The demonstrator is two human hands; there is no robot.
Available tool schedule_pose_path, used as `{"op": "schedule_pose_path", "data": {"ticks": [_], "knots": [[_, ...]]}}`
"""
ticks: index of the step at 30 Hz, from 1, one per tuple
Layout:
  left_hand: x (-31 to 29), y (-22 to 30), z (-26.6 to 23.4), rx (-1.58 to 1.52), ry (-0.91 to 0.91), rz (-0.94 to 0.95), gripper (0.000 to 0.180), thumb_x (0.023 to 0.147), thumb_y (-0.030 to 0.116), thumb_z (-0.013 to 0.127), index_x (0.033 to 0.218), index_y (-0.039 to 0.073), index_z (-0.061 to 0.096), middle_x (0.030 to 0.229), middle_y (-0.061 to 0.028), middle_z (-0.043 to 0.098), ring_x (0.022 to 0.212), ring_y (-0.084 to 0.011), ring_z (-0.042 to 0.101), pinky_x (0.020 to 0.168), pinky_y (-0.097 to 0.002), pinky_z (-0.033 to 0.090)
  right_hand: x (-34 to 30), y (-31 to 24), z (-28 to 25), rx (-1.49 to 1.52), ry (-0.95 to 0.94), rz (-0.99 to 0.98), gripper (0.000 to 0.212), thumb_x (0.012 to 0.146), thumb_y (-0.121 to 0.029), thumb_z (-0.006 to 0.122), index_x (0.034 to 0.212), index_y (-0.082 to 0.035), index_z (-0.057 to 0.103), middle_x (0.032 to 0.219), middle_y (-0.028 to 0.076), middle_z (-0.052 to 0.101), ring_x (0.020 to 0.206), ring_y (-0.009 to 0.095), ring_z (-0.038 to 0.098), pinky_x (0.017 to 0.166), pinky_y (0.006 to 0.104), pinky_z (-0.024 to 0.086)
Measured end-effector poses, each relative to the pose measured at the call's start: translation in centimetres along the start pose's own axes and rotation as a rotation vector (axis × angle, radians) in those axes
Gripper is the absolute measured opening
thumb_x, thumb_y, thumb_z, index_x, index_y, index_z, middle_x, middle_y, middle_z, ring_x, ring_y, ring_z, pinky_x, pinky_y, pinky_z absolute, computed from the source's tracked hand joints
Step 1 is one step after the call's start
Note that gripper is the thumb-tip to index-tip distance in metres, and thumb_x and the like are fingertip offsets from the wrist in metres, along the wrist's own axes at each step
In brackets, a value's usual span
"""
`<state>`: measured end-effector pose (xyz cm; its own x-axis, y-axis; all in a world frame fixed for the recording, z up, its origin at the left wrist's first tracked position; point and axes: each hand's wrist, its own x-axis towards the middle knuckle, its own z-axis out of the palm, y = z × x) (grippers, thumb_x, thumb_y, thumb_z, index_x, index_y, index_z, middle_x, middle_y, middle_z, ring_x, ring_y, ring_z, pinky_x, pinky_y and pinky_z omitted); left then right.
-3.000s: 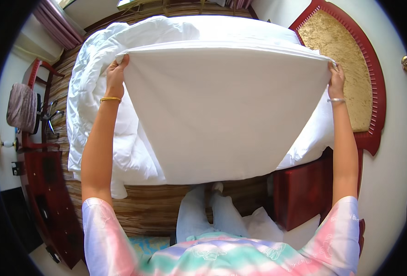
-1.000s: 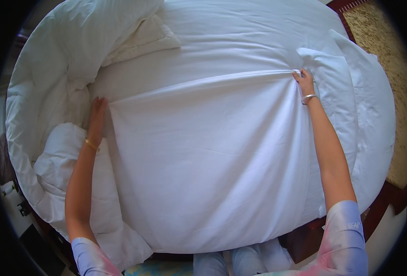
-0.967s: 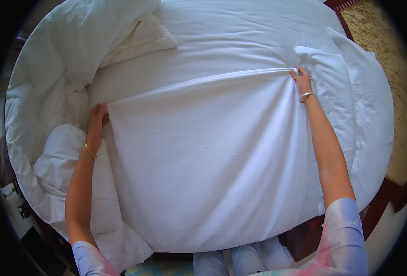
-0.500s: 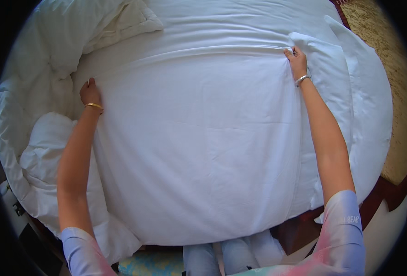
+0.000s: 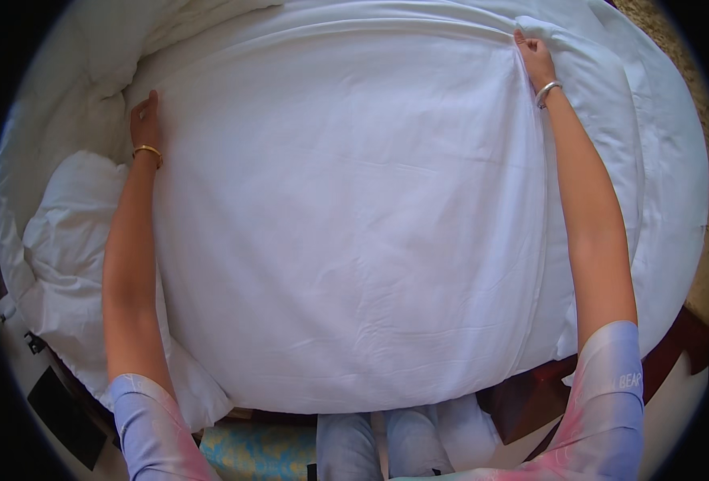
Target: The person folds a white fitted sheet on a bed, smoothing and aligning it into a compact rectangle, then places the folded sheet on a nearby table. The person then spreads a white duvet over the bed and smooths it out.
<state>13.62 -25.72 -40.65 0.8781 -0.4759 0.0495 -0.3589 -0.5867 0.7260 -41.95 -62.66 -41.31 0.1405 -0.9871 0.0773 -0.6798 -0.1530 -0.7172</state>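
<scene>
A white sheet point(image 5: 346, 216) is spread wide over the bed in front of me, with creases running across it. My left hand point(image 5: 145, 119) is closed at its far left edge, thumb uppermost, beside the bunched white bedding. At the far right corner my right hand point(image 5: 537, 61) is closed on the sheet, pinching its edge. The cloth is drawn taut between the two hands, with a long ridge of folds along the far side. Both arms are stretched far forward. Part of what the left fingers grip is hidden.
Bunched white bedding point(image 5: 78, 216) is heaped along the left side. Loose white cloth point(image 5: 599, 104) lies folded at the right. Dark red wood point(image 5: 531, 401) shows below the near edge, beside a blue and yellow patterned piece point(image 5: 260, 450). A tan rug point(image 5: 703, 272) lies at far right.
Both hands have moved farther away and slightly apart, with the sheet's far edge going along. The view has shifted a little too.
</scene>
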Motion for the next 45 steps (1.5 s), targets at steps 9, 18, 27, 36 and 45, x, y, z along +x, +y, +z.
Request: {"op": "schedule_pose_path", "data": {"ticks": [9, 18, 27, 36, 45], "knots": [[-22.5, -7.1, -10.5, 0.16, -0.105, -0.091, 0.042, 0.088, 0.039, 0.051, 0.081, -0.003, 0.054, 0.063, -0.0109, 0.052, 0.058, -0.0178, 0.046, 0.057, -0.0324, 0.039, -16.2, -0.6, -5.1, -0.18, -0.176, 0.102, 0.063, 0.075, -0.063, 0.053, 0.077, 0.0, 0.057, 0.073, 0.013, 0.06, 0.069, 0.026, 0.057, 0.064, 0.0349, 0.042], [-26.6, -7.8, -12.2, 0.279, -0.015, -0.028, 0.037, 0.088, 0.038, 0.05, 0.09, 0.001, 0.05, 0.069, -0.014, 0.053, 0.057, -0.0255, 0.047, 0.058, -0.0341, 0.041, -21.8, -2.3, -4.7, -0.507, 0.135, 0.091, 0.048, 0.083, -0.05, 0.05, 0.093, -0.003, 0.049, 0.079, 0.02, 0.061, 0.074, 0.038, 0.058, 0.064, 0.0472, 0.043], [-31.6, 4.2, -6.3, 0.29, -0.436, 0.74, 0.041, 0.086, 0.017, 0.049, 0.126, 0.011, 0.041, 0.135, -0.008, 0.037, 0.128, -0.0216, 0.031, 0.105, -0.0391, 0.02, -31.8, -13.5, 1.7, -0.302, -0.298, -0.816, 0.048, 0.079, -0.031, 0.06, 0.123, -0.021, 0.047, 0.131, 0.004, 0.041, 0.124, 0.023, 0.034, 0.102, 0.0454, 0.024], [-12.4, 6.4, 2.8, 0.77, -0.318, 0.998, 0.046, 0.092, 0.03, 0.031, 0.137, 0.027, 0.026, 0.146, 0.0042, 0.017, 0.134, -0.0156, 0.016, 0.108, -0.0427, 0.01, -14.6, -10.9, 5.5, -0.72, -0.163, -0.837, 0.045, 0.092, -0.038, 0.033, 0.136, -0.031, 0.028, 0.144, -0.006, 0.021, 0.134, 0.017, 0.016, 0.107, 0.0496, 0.006], [-5.5, 6.2, 3.0, 0.883, -0.268, 0.655, 0.046, 0.094, 0.035, 0.026, 0.139, 0.026, 0.022, 0.146, 0.0026, 0.016, 0.134, -0.0174, 0.015, 0.108, -0.0435, 0.012, -5.0, -6.7, 4.5, -0.911, -0.061, -0.433, 0.047, 0.093, -0.047, 0.018, 0.138, -0.034, 0.018, 0.146, -0.007, 0.015, 0.135, 0.018, 0.012, 0.106, 0.0506, 0.007]]}}
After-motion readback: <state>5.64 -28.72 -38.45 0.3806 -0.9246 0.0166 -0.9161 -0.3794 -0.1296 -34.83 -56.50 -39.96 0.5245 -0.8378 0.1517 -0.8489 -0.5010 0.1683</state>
